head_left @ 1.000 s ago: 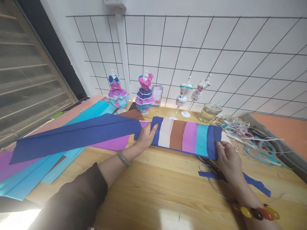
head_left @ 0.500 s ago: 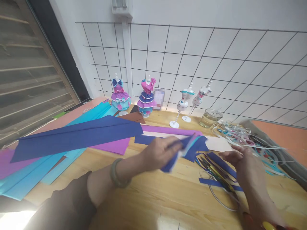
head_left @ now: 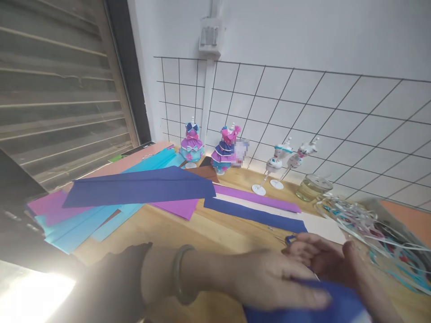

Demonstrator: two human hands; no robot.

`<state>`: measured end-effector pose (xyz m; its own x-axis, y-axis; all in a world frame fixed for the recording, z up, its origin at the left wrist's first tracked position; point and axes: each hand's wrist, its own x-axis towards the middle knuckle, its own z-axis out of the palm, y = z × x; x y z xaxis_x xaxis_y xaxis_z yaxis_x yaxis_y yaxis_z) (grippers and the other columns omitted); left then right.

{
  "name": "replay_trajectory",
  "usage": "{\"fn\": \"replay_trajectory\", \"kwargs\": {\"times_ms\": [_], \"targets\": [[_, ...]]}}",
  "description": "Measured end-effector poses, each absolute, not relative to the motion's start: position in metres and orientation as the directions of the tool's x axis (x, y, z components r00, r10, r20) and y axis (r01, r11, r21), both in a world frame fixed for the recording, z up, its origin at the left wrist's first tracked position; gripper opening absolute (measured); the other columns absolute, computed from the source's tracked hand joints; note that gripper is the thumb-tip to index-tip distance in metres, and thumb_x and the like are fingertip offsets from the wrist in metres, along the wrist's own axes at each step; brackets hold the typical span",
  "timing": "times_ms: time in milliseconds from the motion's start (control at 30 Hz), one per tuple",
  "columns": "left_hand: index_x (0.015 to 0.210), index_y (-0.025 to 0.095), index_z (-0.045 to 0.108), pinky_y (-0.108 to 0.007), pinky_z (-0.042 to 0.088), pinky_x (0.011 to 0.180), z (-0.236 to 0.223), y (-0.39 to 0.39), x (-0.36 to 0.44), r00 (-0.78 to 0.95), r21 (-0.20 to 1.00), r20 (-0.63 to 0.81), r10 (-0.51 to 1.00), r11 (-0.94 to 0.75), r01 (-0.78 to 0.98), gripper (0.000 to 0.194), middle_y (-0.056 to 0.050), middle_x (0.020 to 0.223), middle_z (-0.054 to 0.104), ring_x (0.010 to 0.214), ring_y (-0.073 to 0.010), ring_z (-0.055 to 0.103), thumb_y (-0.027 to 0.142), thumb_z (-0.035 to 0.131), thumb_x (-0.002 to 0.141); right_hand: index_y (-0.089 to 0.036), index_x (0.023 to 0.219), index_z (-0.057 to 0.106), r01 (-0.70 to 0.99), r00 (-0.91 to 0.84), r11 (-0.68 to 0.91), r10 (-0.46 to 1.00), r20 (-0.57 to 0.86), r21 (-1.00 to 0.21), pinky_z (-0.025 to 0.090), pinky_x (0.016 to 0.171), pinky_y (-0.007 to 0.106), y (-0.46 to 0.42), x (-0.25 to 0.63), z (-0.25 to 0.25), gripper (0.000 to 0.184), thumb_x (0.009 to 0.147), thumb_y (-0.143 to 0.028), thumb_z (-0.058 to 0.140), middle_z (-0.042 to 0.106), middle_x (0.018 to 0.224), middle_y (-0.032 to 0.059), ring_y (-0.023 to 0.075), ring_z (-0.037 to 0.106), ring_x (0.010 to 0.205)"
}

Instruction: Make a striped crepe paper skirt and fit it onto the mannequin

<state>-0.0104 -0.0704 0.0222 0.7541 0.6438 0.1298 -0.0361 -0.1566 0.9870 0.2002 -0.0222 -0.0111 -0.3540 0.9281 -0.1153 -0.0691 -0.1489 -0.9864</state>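
At the lower right, my left hand (head_left: 276,280), with a bangle on its wrist, grips a piece of dark blue sheet material (head_left: 303,307); whether it is cloth or paper I cannot tell. My right hand (head_left: 332,264) is cupped just beyond the piece, palm facing it, thumb apart from the curled fingers. The near edge of the piece runs out of the picture. Past the hands lie a dark blue strip (head_left: 254,215), a purple strip (head_left: 256,197) and a pale strip (head_left: 328,229). A small blue loop (head_left: 288,240) shows by my right fingertips.
A long dark blue sheet (head_left: 141,188) lies over turquoise and purple sheets on the left. Two dressed mini mannequins (head_left: 191,146) and two pale ones (head_left: 275,163) stand at the back. A glass bowl (head_left: 313,186) and tangled ribbons (head_left: 363,220) are at the right.
My left hand has brought the blue piece right and nearer to me, close to my right hand. The camera view has turned left and up. The scissors are no longer visible.
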Motion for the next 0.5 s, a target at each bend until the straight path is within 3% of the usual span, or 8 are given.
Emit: {"fn": "replay_trajectory", "kwargs": {"times_ms": [100,233,300,400,500], "targets": [[0.092,0.018,0.065,-0.021,0.042,0.056,0.019,-0.055,-0.018,0.576,0.999,-0.006,0.817,0.023,-0.023,0.034,-0.001,0.075,0.058,0.06,-0.0097,0.048,0.046,0.048,0.083,-0.026,0.088,0.072,0.062,-0.425,-0.162,0.889,-0.173,-0.985,0.05,0.078,0.047,-0.035,0.185,0.015,0.071,0.067,-0.081,0.033,0.071,0.089,0.0125,0.0356,0.065,0.089],[0.092,0.017,0.063,-0.022,0.043,0.055,0.007,-0.025,-0.028,0.471,0.99,-0.101,0.876,0.136,-0.039,0.032,-0.001,0.077,0.061,0.058,-0.0097,0.052,0.046,0.051,0.081,-0.024,0.092,0.07,0.249,-0.484,-0.104,0.848,-0.216,-0.963,0.049,0.082,0.044,-0.024,0.171,0.041,0.044,0.066,-0.058,0.064,0.072,0.089,0.0096,0.0316,0.064,0.088],[0.082,0.017,0.063,-0.022,0.043,0.055,0.004,-0.013,-0.038,0.495,0.995,-0.103,0.863,0.095,0.042,0.034,0.0,0.072,0.061,0.057,-0.01,0.053,0.049,0.053,0.08,-0.021,0.09,0.068,0.326,-0.576,-0.049,0.782,-0.239,-0.944,0.049,0.08,0.041,-0.012,0.165,0.044,0.036,0.067,-0.049,0.069,0.07,0.086,0.0076,0.0276,0.064,0.082],[0.056,0.017,0.053,-0.023,0.04,0.048,0.001,0.005,-0.06,0.598,0.95,-0.194,0.777,-0.003,0.312,0.045,0.0,0.056,0.056,0.048,-0.0109,0.051,0.06,0.058,0.071,-0.018,0.077,0.064,0.436,-0.633,0.08,0.735,-0.243,-0.896,0.049,0.07,0.033,0.003,0.159,0.03,0.031,0.07,-0.048,0.067,0.066,0.075,0.0028,0.0202,0.061,0.071],[0.061,0.019,0.056,-0.028,0.046,0.05,-0.012,0.021,-0.077,0.691,0.904,-0.368,0.623,0.066,0.422,0.046,-0.003,0.062,0.062,0.049,-0.0141,0.057,0.065,0.059,0.066,-0.016,0.072,0.062,0.538,-0.678,0.129,0.653,-0.337,-0.833,0.047,0.061,0.027,0.016,0.159,0.003,0.032,0.072,-0.048,0.064,0.061,0.066,-0.0011,0.0143,0.056,0.061]]}}
